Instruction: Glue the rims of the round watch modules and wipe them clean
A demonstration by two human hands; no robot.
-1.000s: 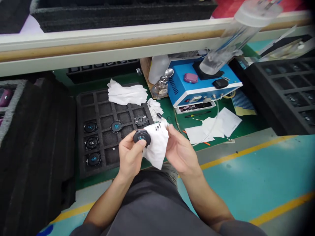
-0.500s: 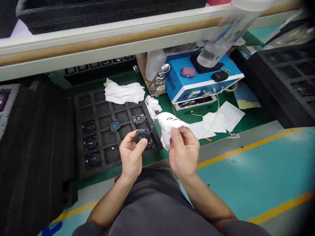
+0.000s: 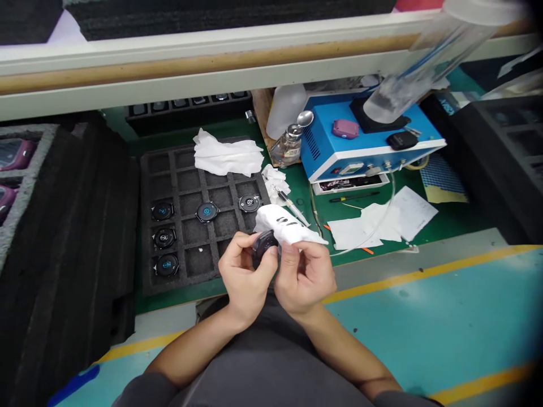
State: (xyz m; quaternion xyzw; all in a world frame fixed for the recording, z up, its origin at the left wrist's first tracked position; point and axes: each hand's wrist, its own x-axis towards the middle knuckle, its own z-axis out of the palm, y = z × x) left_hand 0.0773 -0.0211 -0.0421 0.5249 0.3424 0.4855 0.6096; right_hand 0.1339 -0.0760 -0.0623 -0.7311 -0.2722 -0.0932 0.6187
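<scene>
Between the thumb and fingers of my left hand (image 3: 246,277) is a round black watch case (image 3: 263,244), tilted on its edge. My right hand (image 3: 304,274) pinches a white wiping cloth (image 3: 288,223) with dark smudges on it. The cloth's left part meets the watch case; exactly where they touch is partly hidden. Behind my left hand lies a black foam tray (image 3: 195,265) with square compartments. Several round black watch cases, such as this watch (image 3: 207,212), sit in it. A folded white cloth (image 3: 229,155) covers some compartments at the tray's far side.
Right of the tray stand a glass dispenser bottle (image 3: 288,147) and a blue machine (image 3: 369,144) carrying a purple watch case (image 3: 345,129). A pen (image 3: 292,208), crumpled tissue (image 3: 275,180) and papers (image 3: 413,212) lie on the green mat. Stacked black foam (image 3: 72,237) rises at left; a shelf edge (image 3: 203,62) crosses above.
My hands have come together. The watch case has turned from face-up onto its edge, and the cloth has moved left against it. The head view has shifted slightly.
</scene>
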